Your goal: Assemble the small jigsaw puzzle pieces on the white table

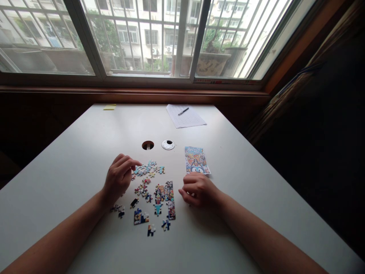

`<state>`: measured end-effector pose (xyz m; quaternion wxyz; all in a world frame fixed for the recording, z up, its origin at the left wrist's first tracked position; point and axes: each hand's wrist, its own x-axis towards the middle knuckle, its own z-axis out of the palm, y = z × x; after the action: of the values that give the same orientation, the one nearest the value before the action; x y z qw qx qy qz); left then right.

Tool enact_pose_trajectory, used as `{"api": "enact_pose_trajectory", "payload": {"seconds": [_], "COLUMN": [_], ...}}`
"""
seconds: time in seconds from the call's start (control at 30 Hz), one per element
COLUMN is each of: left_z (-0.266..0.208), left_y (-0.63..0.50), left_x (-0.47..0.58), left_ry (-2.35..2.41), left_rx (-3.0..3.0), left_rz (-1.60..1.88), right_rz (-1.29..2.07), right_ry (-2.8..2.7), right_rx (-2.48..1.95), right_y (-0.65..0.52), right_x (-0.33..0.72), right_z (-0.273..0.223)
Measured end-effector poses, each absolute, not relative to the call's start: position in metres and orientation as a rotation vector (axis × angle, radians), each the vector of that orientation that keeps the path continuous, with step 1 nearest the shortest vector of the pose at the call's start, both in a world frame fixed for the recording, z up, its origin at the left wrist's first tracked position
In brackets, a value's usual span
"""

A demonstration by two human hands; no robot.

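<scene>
My left hand (118,176) is at the left of the loose jigsaw pieces, its index finger stretched out to the pale blue pieces (146,167). The other fingers are loosely bent, and I see nothing held in them. My right hand (198,189) rests closed on the table below the picture card (196,159); whatever is inside it, if anything, is hidden. Between both hands lies a partly joined puzzle section (171,194). A smaller joined chunk (139,217) lies nearer to me, with a few loose pieces around it. More pieces (118,210) lie below my left hand.
The white table (71,152) has a round cable hole (148,145), with its metal cover (168,144) beside it. Farther back are paper sheets (185,118), a pen (183,111) on top and yellow sticky notes (110,107). A barred window (148,42) stands behind.
</scene>
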<state>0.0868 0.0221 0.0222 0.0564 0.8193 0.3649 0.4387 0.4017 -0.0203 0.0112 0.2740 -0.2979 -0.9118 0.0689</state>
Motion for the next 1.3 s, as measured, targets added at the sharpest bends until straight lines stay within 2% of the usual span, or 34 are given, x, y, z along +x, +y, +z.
{"api": "enact_pose_trajectory", "payload": {"seconds": [1.3], "left_z": [0.0192], "left_y": [0.0178], "left_x": [0.0852], "left_ry": [1.098], "left_rx": [2.395], "left_rz": [1.270], "right_rz": [0.189], "right_ry": [-2.450], "right_rx": [-0.795], "right_y": [-0.0190], "right_x": [0.4005], "right_z": [0.0151]}}
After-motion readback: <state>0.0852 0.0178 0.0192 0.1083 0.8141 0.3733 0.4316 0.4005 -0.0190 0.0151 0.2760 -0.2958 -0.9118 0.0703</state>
